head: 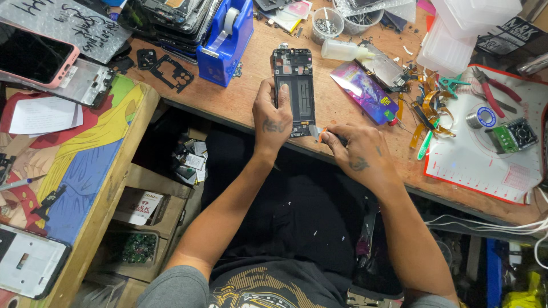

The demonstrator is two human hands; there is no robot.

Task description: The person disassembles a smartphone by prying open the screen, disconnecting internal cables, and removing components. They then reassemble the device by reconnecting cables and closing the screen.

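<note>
The right hand (357, 157) pinches a small pry tool (321, 136); a slip could gouge the opened phone frame (294, 85) the left hand (274, 117) clamps.

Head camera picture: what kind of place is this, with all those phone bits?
Probably a phone repair workbench. The left hand holds an opened phone frame, the right hand grips a small tool, and loose flex cables and pliers lie about.

Phone frame (294, 85) lies between tape dispenser (226, 34) and bottle (342, 51).
</note>
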